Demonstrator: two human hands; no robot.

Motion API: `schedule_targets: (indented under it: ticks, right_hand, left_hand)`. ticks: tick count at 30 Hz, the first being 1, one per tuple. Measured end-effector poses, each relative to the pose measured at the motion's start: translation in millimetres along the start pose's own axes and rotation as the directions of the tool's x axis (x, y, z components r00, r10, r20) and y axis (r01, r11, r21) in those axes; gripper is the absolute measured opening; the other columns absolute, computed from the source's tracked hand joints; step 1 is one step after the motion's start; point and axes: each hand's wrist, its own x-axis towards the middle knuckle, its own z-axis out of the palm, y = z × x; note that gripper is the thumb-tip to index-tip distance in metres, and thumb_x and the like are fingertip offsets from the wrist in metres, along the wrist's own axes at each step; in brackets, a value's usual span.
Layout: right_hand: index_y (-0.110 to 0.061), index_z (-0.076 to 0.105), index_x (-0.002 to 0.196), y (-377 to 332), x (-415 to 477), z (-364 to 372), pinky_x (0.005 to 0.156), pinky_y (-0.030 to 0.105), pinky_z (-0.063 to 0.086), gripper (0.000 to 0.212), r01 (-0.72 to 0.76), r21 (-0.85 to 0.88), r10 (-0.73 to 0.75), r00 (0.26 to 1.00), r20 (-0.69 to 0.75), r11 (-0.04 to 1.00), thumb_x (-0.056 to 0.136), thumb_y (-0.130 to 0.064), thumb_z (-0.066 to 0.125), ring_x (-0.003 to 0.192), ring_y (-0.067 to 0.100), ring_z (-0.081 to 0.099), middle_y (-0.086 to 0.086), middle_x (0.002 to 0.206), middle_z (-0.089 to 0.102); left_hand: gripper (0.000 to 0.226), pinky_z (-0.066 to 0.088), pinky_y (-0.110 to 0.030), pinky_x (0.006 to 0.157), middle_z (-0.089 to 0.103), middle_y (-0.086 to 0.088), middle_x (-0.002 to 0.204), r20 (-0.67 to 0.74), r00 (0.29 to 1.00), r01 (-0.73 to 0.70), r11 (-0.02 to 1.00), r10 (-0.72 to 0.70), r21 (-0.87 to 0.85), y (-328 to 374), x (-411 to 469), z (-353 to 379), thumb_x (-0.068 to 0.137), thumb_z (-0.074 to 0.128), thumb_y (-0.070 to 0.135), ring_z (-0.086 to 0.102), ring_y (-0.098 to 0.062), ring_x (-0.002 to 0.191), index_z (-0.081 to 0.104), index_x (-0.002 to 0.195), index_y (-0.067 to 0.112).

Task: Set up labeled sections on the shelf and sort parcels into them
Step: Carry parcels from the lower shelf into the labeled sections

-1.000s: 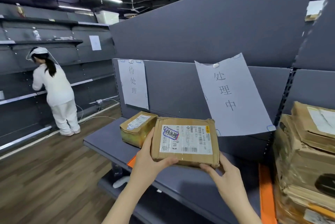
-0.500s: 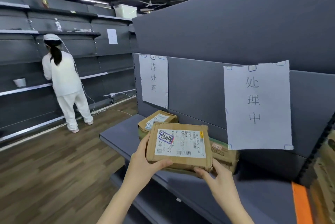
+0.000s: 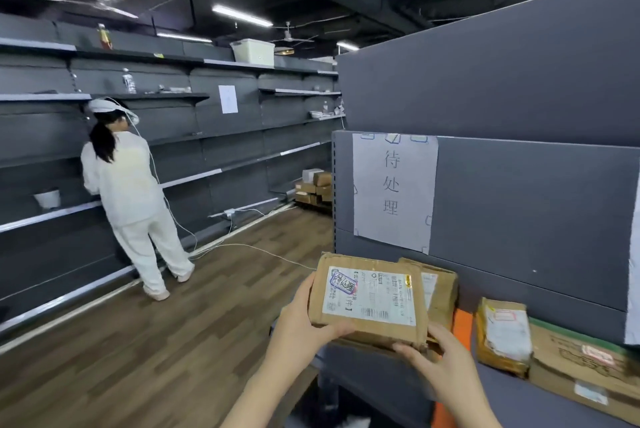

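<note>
I hold a flat brown cardboard parcel (image 3: 370,299) with a white shipping label and a blue stamp, tilted up toward me. My left hand (image 3: 301,327) grips its left edge and my right hand (image 3: 446,368) grips its lower right corner. It hovers over the left end of the grey shelf (image 3: 388,379), below a white paper label (image 3: 394,188) with handwritten characters taped to the back panel. Another brown parcel (image 3: 438,292) lies on the shelf just behind the held one.
More parcels (image 3: 502,337) and a flat carton (image 3: 585,372) lie on the shelf to the right. A person in white (image 3: 131,192) stands at the wall shelving on the left. Stacked boxes (image 3: 315,187) sit on the floor far back. A white cable (image 3: 256,249) crosses the wood floor.
My view has swung left, so the second paper label has slid off the right edge. The held parcel has moved left along the shelf, in front of the first parcel under the left label.
</note>
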Motion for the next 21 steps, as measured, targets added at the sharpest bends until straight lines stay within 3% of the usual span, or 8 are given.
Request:
schedule_targets:
  ticks: [2, 4, 7, 9, 12, 17, 21]
  right_hand:
    - [-0.056, 0.057, 0.104, -7, 13, 35, 0.076, -0.003, 0.037, 0.052, -0.034, 0.022, 0.033, 0.999, 0.032, 0.999, 0.065, -0.033, 0.083, 0.097, -0.011, 0.053, -0.037, 0.094, 0.059]
    - [-0.038, 0.038, 0.134, -8, 20, 64, 0.083, 0.003, 0.041, 0.08, -0.124, 0.062, 0.119, 0.99, 0.075, 0.99, 0.07, -0.016, 0.082, 0.102, -0.012, 0.051, -0.033, 0.109, 0.052]
    - [-0.039, 0.014, 0.143, -10, 28, 93, 0.083, 0.004, 0.042, 0.103, -0.171, 0.022, 0.167, 0.98, 0.111, 0.985, 0.071, -0.011, 0.081, 0.098, -0.017, 0.051, -0.027, 0.112, 0.055]
    - [-0.043, 0.015, 0.138, -11, 35, 103, 0.077, -0.001, 0.039, 0.097, -0.169, -0.034, 0.172, 0.977, 0.126, 0.985, 0.073, -0.009, 0.079, 0.095, -0.021, 0.048, -0.033, 0.111, 0.05]
    - [-0.043, 0.02, 0.136, -13, 45, 110, 0.074, 0.001, 0.041, 0.087, -0.163, -0.137, 0.179, 0.976, 0.122, 0.977, 0.076, -0.015, 0.077, 0.1, -0.009, 0.051, -0.036, 0.111, 0.043]
    - [-0.051, 0.017, 0.127, -7, 64, 107, 0.075, -0.002, 0.036, 0.083, -0.11, -0.243, 0.137, 0.986, 0.097, 0.964, 0.078, -0.02, 0.075, 0.104, -0.008, 0.044, -0.035, 0.111, 0.041]
    - [-0.037, 0.032, 0.14, 9, 81, 103, 0.083, 0.01, 0.042, 0.078, -0.135, -0.333, 0.174, 0.98, 0.092, 0.933, 0.076, -0.025, 0.075, 0.108, 0.001, 0.053, -0.022, 0.125, 0.054]
  left_hand:
    - [0.071, 0.044, -0.012, 0.078, 0.058, 0.044, 0.1, 0.013, 1.0, 0.006, 1.0, -0.006, 0.017, -18, 16, -31, 0.067, 0.083, 0.023, 0.054, 0.02, 0.097, 0.039, 0.109, 0.058]
    - [0.069, 0.044, -0.013, 0.079, 0.059, 0.043, 0.101, 0.04, 0.999, 0.029, 0.999, -0.03, 0.036, -37, 27, -56, 0.067, 0.083, 0.023, 0.054, 0.019, 0.097, 0.04, 0.108, 0.058]
    - [0.065, 0.042, -0.007, 0.074, 0.06, 0.042, 0.099, 0.065, 0.996, 0.055, 0.997, -0.058, 0.054, -61, 41, -78, 0.067, 0.084, 0.023, 0.055, 0.019, 0.095, 0.042, 0.106, 0.055]
    - [0.065, 0.041, -0.001, 0.071, 0.062, 0.04, 0.096, 0.08, 0.994, 0.075, 0.996, -0.079, 0.048, -74, 50, -82, 0.067, 0.084, 0.021, 0.055, 0.02, 0.093, 0.042, 0.106, 0.053]
    - [0.067, 0.04, 0.0, 0.071, 0.063, 0.036, 0.096, 0.105, 0.99, 0.087, 0.995, -0.092, 0.053, -87, 63, -82, 0.067, 0.083, 0.02, 0.055, 0.02, 0.094, 0.042, 0.108, 0.052]
    - [0.065, 0.047, -0.011, 0.064, 0.065, 0.032, 0.099, 0.156, 0.983, 0.092, 0.994, -0.1, 0.058, -98, 95, -71, 0.068, 0.083, 0.017, 0.06, 0.013, 0.085, 0.045, 0.11, 0.05]
    - [0.07, 0.044, -0.01, 0.078, 0.064, 0.025, 0.109, 0.229, 0.971, 0.059, 0.995, -0.075, 0.076, -106, 118, -57, 0.069, 0.082, 0.018, 0.057, 0.011, 0.101, 0.042, 0.118, 0.048]
